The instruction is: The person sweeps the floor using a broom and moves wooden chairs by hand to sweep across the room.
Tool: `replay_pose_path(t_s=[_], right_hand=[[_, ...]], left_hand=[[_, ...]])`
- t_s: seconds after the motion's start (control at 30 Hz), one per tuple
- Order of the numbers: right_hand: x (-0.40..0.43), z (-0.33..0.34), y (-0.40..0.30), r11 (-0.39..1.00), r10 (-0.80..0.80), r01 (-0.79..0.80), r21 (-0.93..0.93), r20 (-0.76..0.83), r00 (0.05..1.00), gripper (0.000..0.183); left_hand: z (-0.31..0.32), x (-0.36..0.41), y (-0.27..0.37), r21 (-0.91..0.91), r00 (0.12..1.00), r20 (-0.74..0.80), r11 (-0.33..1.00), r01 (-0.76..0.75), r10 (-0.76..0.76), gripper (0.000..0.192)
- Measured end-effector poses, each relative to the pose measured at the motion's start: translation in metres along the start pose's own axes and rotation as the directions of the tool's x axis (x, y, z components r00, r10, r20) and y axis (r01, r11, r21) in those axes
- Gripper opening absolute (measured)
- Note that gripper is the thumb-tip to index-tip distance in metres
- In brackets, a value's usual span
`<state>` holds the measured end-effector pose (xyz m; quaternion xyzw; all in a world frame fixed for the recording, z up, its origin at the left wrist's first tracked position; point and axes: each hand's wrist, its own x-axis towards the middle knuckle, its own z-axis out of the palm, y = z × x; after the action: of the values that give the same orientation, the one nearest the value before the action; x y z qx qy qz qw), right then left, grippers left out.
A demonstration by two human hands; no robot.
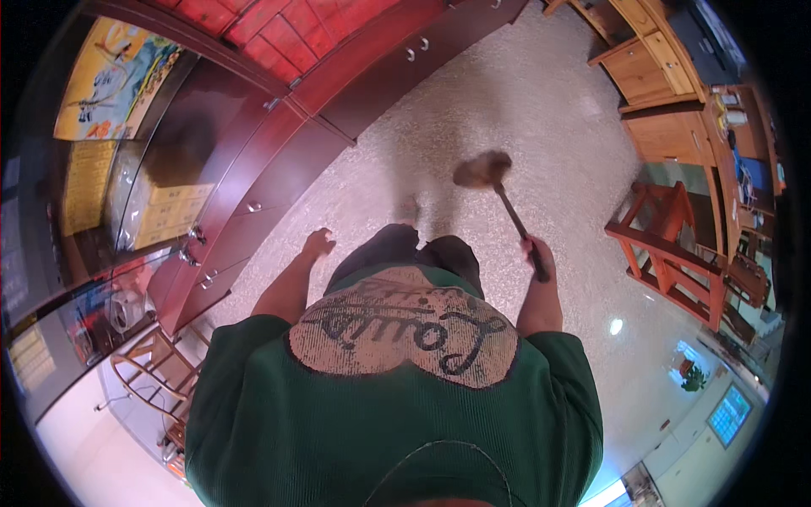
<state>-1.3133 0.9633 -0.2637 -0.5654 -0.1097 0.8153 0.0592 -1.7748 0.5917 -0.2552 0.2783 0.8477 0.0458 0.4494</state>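
My right hand [538,253] grips the dark handle of a short brush or duster [483,170]. Its brown head, blurred, points away from me over the speckled floor [570,209]; whether it touches the floor I cannot tell. My left hand [320,242] hangs free at the left of my knees, its fingers curled a little apart and holding nothing. Dark shorts and a green shirt cover my body between the two arms.
Dark red cabinets [241,234] with metal handles run along the left and top. At the right stand a red wooden stool [665,247] and a wooden desk [671,130] with drawers. A wooden chair [155,367] is at lower left, a potted plant [692,376] at lower right.
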Motion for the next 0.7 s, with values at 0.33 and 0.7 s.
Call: replay_pose_path(t_s=[0.33,0.7], right_hand=[[-0.084,-0.009,0.086,0.966,-0.251,0.258,-0.010,-0.271,0.929,0.017],[-0.006,0.175,-0.020,0.828,-0.022,0.301,-0.473,0.509,0.861,0.018]], left_hand=[[-0.044,0.056,0.110,-0.058,0.942,-0.175,0.952,-0.301,0.287,0.037],[-0.017,0.062,0.108,0.063,0.977,0.069,0.976,-0.207,0.203,0.036]])
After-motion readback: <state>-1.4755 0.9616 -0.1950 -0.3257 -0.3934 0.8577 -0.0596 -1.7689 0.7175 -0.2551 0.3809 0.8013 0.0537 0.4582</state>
